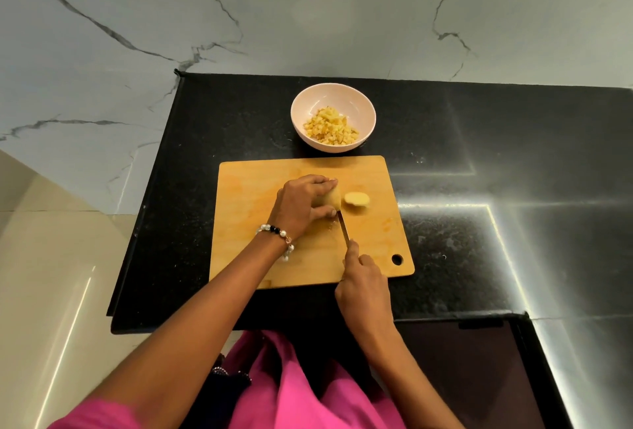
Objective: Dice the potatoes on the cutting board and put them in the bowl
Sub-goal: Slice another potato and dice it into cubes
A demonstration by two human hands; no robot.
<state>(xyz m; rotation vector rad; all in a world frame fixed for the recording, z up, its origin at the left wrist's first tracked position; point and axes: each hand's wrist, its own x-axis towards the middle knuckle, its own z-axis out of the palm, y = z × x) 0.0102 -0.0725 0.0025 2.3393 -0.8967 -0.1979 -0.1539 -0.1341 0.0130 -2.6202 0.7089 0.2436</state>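
A wooden cutting board (pixel 373 233) lies on the black counter. My left hand (pixel 301 204) grips a peeled potato (pixel 331 200) near the board's middle, fingers curled over it. A cut-off potato slice (pixel 357 201) lies just to its right. My right hand (pixel 363 286) grips a knife (pixel 343 229) by the handle, which is hidden in the fist; the blade points away from me and its tip sits at the potato's cut face, between potato and slice. Behind the board stands a pale pink bowl (pixel 308 105) holding several yellow potato dice (pixel 331 126).
The black counter (pixel 462 209) extends to the right and ends at an edge on the left, with beige floor below. A marble wall rises behind the bowl. A dark glossy panel (pixel 462 370) sits at the lower right near my body.
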